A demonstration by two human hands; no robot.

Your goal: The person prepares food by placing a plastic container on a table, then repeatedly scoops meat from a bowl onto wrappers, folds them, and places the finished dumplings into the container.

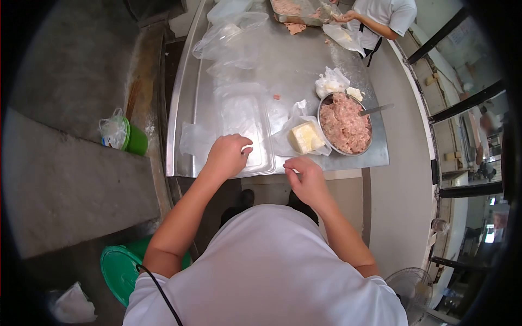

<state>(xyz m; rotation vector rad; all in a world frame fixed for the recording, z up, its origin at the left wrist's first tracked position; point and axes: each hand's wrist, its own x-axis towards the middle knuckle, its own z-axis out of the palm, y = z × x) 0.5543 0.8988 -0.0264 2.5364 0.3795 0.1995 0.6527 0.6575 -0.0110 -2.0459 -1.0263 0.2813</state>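
My left hand (228, 156) is over the left front of a clear plastic tray (265, 127) lying on the metal table. Its fingers are loosely curled, thumb and forefinger apart, and I see nothing held. My right hand (307, 176) hovers at the table's front edge, right of the tray. Its fingers are bent with the thumb apart, and no object shows in it. Just beyond that hand, a pale yellow block (305, 137) rests on a plastic wrapper (284, 142). To its right stands a metal bowl (371, 138) of ground meat (345, 124), a metal utensil (377, 110) stuck in it.
Crumpled plastic bags (234, 41) lie at the far left. A white bag (331, 81) sits behind the bowl. Across the metal table (296, 60), another person's hand (346, 17) is beside a metal pan (304, 20). A green bucket (136, 138) stands left.
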